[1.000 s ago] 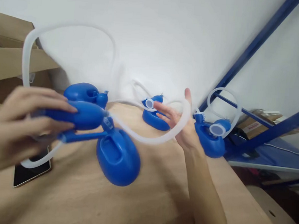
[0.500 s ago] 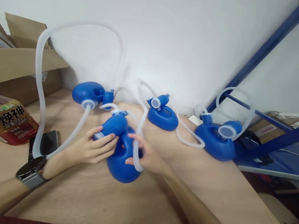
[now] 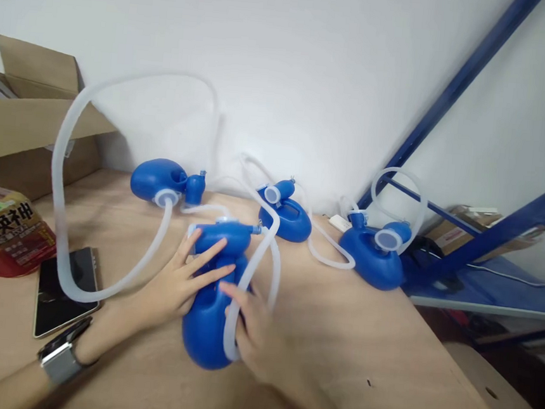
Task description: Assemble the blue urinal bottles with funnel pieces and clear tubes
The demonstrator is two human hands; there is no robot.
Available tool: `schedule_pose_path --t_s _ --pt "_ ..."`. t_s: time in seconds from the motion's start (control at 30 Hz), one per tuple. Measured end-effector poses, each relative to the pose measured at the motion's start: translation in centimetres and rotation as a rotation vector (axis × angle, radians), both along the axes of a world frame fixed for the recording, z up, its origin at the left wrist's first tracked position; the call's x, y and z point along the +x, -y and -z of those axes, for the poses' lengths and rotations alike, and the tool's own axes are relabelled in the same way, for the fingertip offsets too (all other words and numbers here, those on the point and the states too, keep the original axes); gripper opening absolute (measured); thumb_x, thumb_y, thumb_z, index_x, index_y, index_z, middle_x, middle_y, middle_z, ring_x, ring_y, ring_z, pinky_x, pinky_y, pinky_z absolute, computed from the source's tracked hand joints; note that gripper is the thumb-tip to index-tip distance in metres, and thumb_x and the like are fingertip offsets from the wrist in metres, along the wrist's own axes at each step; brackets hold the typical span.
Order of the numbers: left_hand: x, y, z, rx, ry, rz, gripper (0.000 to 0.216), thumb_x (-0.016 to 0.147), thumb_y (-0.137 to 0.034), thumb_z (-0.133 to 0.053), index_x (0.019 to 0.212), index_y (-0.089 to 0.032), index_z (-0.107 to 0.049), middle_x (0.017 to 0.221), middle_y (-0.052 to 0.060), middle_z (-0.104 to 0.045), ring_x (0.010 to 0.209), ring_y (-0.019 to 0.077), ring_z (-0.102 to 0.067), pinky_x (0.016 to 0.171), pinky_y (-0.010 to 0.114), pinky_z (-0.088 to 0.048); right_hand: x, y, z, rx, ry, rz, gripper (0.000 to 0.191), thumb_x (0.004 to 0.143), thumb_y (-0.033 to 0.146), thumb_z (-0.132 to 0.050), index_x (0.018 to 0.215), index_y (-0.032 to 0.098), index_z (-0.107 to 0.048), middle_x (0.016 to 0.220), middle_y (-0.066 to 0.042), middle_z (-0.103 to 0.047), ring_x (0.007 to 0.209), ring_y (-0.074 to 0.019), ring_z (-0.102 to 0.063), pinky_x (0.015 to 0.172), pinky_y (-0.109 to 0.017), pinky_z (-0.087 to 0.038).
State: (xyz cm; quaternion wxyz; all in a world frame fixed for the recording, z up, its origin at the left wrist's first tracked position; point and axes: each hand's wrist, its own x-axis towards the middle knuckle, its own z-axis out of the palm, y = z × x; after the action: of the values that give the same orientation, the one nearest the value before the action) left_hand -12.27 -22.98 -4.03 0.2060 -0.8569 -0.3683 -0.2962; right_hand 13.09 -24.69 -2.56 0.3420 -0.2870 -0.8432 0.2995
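Note:
A blue plastic urinal bottle (image 3: 207, 329) stands in front of me on the wooden table, with a smaller blue funnel cup (image 3: 224, 238) at its top. Over that cup my left hand (image 3: 184, 279) lies with spread fingers, gripping it against the bottle; its thumb is hidden. A translucent white hose (image 3: 261, 248) loops down along the bottle's right side. My right hand (image 3: 256, 333), partly blurred, has its fingers bent around the hose by the bottle's handle opening. One fingertip touches the bottle near the left hand's fingers.
Similar hosed bottles stand behind: one at left (image 3: 153, 180), one in the middle (image 3: 290, 222), one at right (image 3: 373, 258). At left are a drink bottle (image 3: 12, 232), a phone (image 3: 66, 301) and a cardboard box (image 3: 31, 126). A blue metal frame (image 3: 453, 99) rises at right.
The funnel cup has turned from slanted to nearly level across the bottle's top. The left hand's fingers have spread over it. The right hand has moved lower along the hose. My view has shifted.

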Motion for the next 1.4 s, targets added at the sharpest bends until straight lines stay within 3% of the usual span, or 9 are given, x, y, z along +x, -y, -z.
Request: schedule_pose_path --t_s 0.27,0.4,0.5,0.63,0.8,1.0,1.17,1.27,1.4 --pt "0.9 7.7 -1.1 -0.172 0.02 -0.016 0.075 0.097 -0.019 -0.052 0.168 -0.033 -0.033 0.176 0.006 -0.026 0.164 0.0463 -0.005 0.117 0.072 -0.045 -0.3 6.8 1.1 0.143 -0.11 -0.027 0.091 0.087 0.002 -0.045 0.165 0.045 -0.026 0.158 0.002 -0.058 0.147 -0.0238 -0.055 0.135 -0.059 -0.02" --pt "4.3 11.4 -0.3 -0.19 0.21 -0.113 0.077 0.097 -0.022 -0.053 0.169 -0.03 -0.03 0.177 0.014 -0.024 0.164 0.0474 -0.006 0.11 0.072 -0.051 -0.4 6.9 1.5 0.006 -0.108 -0.01 0.082 0.096 0.006 -0.045 0.166 0.046 -0.029 0.162 0.003 -0.054 0.151 -0.0227 -0.051 0.136 -0.057 -0.019" --pt "5.6 11.4 1.3 -0.149 0.343 -0.154 0.075 0.096 -0.022 -0.058 0.166 -0.032 -0.036 0.174 0.016 -0.031 0.162 0.0484 -0.02 0.117 0.078 -0.04 -2.1 4.7 1.5 -0.174 -0.166 0.041 0.065 0.106 0.016 -0.039 0.166 0.038 -0.034 0.16 -0.002 -0.057 0.147 -0.0208 -0.055 0.132 -0.048 -0.034" --pt "2.8 6.8 2.6 -0.068 0.328 -0.18 0.058 0.094 -0.025 -0.067 0.15 -0.029 -0.053 0.171 0.016 -0.036 0.157 0.0455 -0.032 0.122 0.074 -0.035 -4.8 -0.3 -0.1 -0.098 -0.15 -0.03 0.07 0.104 0.018 -0.042 0.17 0.03 -0.026 0.162 -0.007 -0.054 0.148 -0.0217 -0.054 0.126 -0.042 -0.043" --pt "-2.6 -1.9 2.2 -0.114 0.27 -0.258 0.035 0.101 -0.039 -0.06 0.13 -0.022 -0.067 0.17 0.017 -0.037 0.154 0.0434 -0.04 0.125 0.068 -0.033 -1.8 -6.6 -2.7 0.157 0.009 0.283 0.074 0.096 0.013 -0.044 0.167 0.034 -0.036 0.143 -0.012 -0.057 0.128 -0.0285 -0.06 0.118 -0.053 -0.047" --pt "-6.9 -10.4 2.3 -0.223 0.345 -0.385 0.044 0.101 -0.048 -0.053 0.127 -0.018 -0.072 0.173 0.016 -0.031 0.15 0.0462 -0.046 0.12 0.065 -0.041 6.9 -17.8 1.0 -0.086 -0.046 0.658 0.077 0.093 0.019 -0.042 0.169 0.023 -0.03 0.14 -0.016 -0.051 0.128 -0.0267 -0.058 0.121 -0.054 -0.042" --pt "-9.5 -14.9 2.5 -0.173 0.457 -0.495 0.039 0.096 -0.039 -0.059 0.122 -0.014 -0.074 0.174 0.013 -0.031 0.151 0.0461 -0.042 0.123 0.069 -0.036 9.1 -26.5 2.8 0.094 0.097 0.814 0.088 0.091 0.053 -0.066 0.165 0.016 -0.034 0.167 -0.024 -0.034 0.156 -0.0422 -0.03 0.124 -0.066 -0.028" --pt "-10.4 -16.4 2.7 -0.126 0.574 -0.594 0.036 0.099 -0.041 -0.056 0.12 -0.018 -0.074 0.175 0.008 -0.031 0.156 0.0455 -0.035 0.125 0.072 -0.028 8.6 -28.9 2.7 0.129 0.061 0.663 0.083 0.091 0.062 -0.067 0.158 0.019 -0.047 0.157 -0.021 -0.05 0.146 -0.0375 -0.046 0.122 -0.06 -0.036" --pt "-11.9 -17.5 3.0 -0.059 0.678 -0.691 0.044 0.103 -0.052 -0.05 0.121 -0.019 -0.072 0.175 0.007 -0.029 0.159 0.05 -0.024 0.117 0.083 -0.023 7.7 -26.9 3.2 0.146 0.08 0.678 0.063 0.096 0.059 -0.061 0.147 0.022 -0.061 0.135 -0.016 -0.064 0.127 -0.0346 -0.06 0.112 -0.056 -0.046"
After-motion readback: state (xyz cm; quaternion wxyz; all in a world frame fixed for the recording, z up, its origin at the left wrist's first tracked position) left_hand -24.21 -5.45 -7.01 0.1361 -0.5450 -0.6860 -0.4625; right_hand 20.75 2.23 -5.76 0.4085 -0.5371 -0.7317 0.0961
